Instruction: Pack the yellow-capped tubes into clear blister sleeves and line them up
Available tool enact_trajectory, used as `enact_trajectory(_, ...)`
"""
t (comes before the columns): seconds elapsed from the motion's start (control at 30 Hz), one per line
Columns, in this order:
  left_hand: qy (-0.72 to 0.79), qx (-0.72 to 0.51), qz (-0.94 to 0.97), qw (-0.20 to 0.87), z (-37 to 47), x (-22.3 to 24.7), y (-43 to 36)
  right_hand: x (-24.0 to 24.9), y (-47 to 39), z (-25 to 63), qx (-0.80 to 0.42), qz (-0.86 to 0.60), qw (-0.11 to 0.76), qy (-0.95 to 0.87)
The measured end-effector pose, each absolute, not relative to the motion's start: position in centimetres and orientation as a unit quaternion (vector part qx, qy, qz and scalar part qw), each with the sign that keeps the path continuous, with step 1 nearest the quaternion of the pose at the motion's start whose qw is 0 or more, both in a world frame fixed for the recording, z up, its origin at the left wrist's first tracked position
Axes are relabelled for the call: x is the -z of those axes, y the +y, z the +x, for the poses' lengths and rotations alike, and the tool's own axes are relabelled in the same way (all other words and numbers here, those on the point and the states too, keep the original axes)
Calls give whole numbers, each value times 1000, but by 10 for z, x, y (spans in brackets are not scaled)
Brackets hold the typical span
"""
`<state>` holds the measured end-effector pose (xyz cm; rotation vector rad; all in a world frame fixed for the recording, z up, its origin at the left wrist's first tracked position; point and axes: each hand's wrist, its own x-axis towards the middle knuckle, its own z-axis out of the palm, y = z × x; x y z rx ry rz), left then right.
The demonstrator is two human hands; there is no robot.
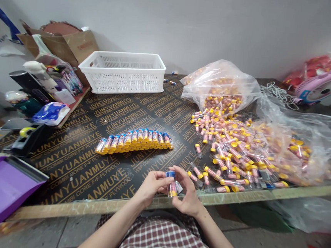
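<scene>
Near the table's front edge, a small clear tube (172, 186) with a blue top, pink contents and a yellow bottom end stands nearly upright between both hands. My left hand (154, 185) pinches its upper part. My right hand (187, 193) curves around its other side, fingers at the top and thumb near the yellow end. A small printed piece (179, 187) shows beside the tube. Left of centre lies a neat row of blue-and-yellow tubes (135, 140). On the right spreads a loose heap of yellow-capped pink tubes (233, 149).
A white basket (129, 78) stands at the back. Plastic bags (224, 83) of tubes lie at the back right, near a pink fan (325, 86). On the left are a purple dustpan (0, 190), bottles and a paper bag (76, 46). The table's front edge (88, 208) is taped.
</scene>
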<state>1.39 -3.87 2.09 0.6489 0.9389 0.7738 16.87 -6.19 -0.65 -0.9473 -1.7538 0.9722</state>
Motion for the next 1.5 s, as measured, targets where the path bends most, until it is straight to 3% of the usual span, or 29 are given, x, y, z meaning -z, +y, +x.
enact_trajectory(0.6,451,-386,299,747,3,-22,-37,-2,-60,161,-403,-372,451,-704)
enact_trajectory(0.7,516,-451,356,636,-34,-31,-19,-5,-55,171,-394,-395,463,-689)
enact_trajectory(0.87,670,-560,397,283,-145,-50,23,6,-46,198,-365,-475,478,-642)
enact_trajectory(0.97,783,-448,411,134,-197,-45,44,9,-45,205,-353,-498,471,-637)
enact_trajectory(1.07,828,-315,453,105,-216,-28,60,9,-45,203,-343,-504,458,-647)
enact_trajectory(1.27,828,-224,509,74,-210,-20,62,1,-47,201,-324,-499,455,-663)
enact_trajectory(1.37,831,-243,501,13,-202,-29,54,0,-45,208,-280,-518,473,-655)
enact_trajectory(1.5,757,-421,500,-12,-151,-27,33,11,-36,222,-149,-588,449,-656)
